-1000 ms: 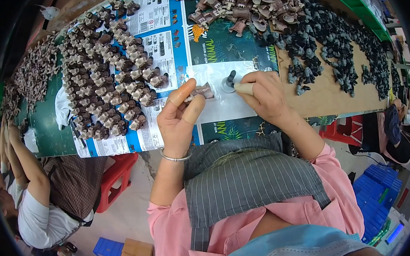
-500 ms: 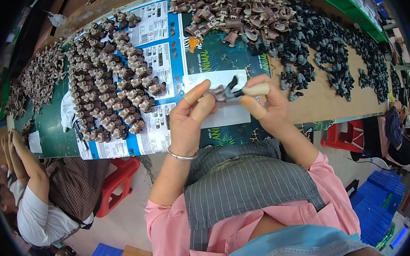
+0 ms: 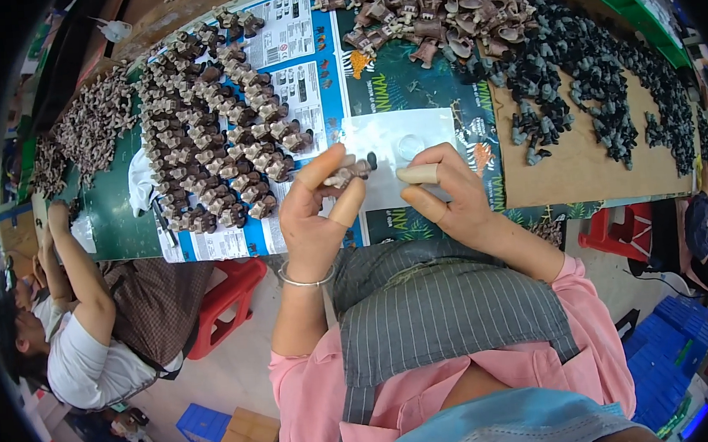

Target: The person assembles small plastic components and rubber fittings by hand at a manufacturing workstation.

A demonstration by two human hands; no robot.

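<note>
Between the thumb and forefinger of my left hand [image 3: 314,207] is a small plastic toy figure part [image 3: 349,174], brownish-grey with a dark end [image 3: 372,160] pointing right. Those fingertips cover much of it. My right hand [image 3: 451,194] hovers just right of the part, not touching it. Its thumb and forefinger are slightly apart, and I see nothing between them. Pale finger covers sit on the tips of both hands. Beneath them lies a white sheet [image 3: 380,129] with a small clear round dish [image 3: 409,146] on it.
Rows of brown figures [image 3: 217,140] stand on printed sheets [image 3: 295,85] at left. Brown body parts [image 3: 430,10] are heaped at the back, and black-grey parts [image 3: 543,109] cover cardboard [image 3: 524,180] at right. A co-worker [image 3: 91,338] sits at left near a red stool [image 3: 227,304].
My right hand has come off the dark end of the part, which now stays in my left hand alone. The whole view has shifted, moving the table contents rightward.
</note>
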